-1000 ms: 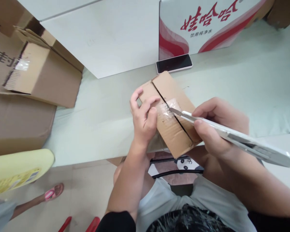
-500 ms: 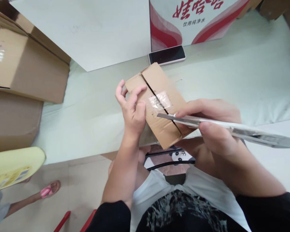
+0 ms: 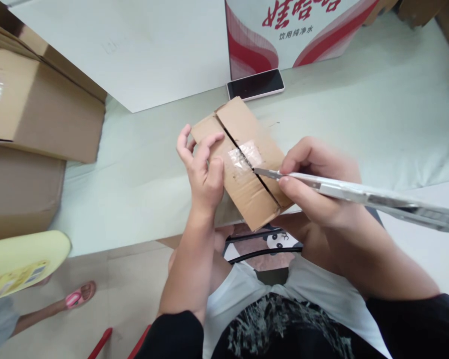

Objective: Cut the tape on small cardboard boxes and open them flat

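A small cardboard box [image 3: 239, 197] sits tilted at the table's near edge, its two flaps meeting in a dark seam. Clear tape [image 3: 253, 151] bridges the middle of that seam. My left hand [image 3: 205, 172] grips the box from its left side, with the index finger lying on the upper flap and the thumb along the edge. Between the thumb and fingers of my right hand [image 3: 314, 184] is a silver utility knife [image 3: 359, 192]. Its blade tip touches the seam at the lower edge of the tape. The back end of the knife runs toward the right frame edge.
A phone [image 3: 255, 85] lies just beyond the box, against a white carton [image 3: 295, 47] with red print. Larger cardboard boxes [image 3: 60, 109] are stacked at left. A yellow package [image 3: 22, 259] juts in at lower left, above another person's sandalled foot [image 3: 80, 295].
My right hand has shifted the knife so that its blade tip moved from over the left flap onto the seam by the tape. My left hand keeps its hold on the box.
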`<action>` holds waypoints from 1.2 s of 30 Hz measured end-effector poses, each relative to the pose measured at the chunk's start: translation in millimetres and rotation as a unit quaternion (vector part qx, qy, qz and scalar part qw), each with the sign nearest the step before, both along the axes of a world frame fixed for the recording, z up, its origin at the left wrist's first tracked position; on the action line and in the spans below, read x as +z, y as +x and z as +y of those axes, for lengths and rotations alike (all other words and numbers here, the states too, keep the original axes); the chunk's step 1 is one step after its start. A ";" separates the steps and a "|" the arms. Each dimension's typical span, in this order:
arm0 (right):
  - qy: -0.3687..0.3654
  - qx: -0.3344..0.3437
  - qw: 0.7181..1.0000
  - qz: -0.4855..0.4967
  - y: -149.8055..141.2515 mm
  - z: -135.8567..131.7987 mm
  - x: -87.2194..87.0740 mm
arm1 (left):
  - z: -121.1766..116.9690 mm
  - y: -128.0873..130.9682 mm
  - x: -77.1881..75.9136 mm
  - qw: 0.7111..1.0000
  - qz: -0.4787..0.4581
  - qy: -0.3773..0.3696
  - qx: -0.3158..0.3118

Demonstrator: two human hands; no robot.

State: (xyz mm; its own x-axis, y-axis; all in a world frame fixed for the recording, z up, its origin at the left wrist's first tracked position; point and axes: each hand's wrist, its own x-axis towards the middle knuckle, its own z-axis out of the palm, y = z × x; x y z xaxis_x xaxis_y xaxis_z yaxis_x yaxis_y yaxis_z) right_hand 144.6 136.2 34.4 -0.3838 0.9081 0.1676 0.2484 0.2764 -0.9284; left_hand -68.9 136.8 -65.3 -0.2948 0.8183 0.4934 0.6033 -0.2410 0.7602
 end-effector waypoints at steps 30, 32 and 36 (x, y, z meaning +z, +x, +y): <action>-0.117 0.026 0.982 0.145 2.4 -0.9 -2.7 | 1.4 -7.6 -2.4 1.000 -0.014 0.010 -0.024; -0.114 0.047 0.977 0.173 3.0 -1.4 -3.7 | 1.7 -6.8 -2.8 1.000 -0.010 0.008 -0.019; -0.078 0.077 0.987 0.121 4.2 1.5 -3.4 | 2.2 -5.3 -2.5 1.000 -0.003 0.008 -0.011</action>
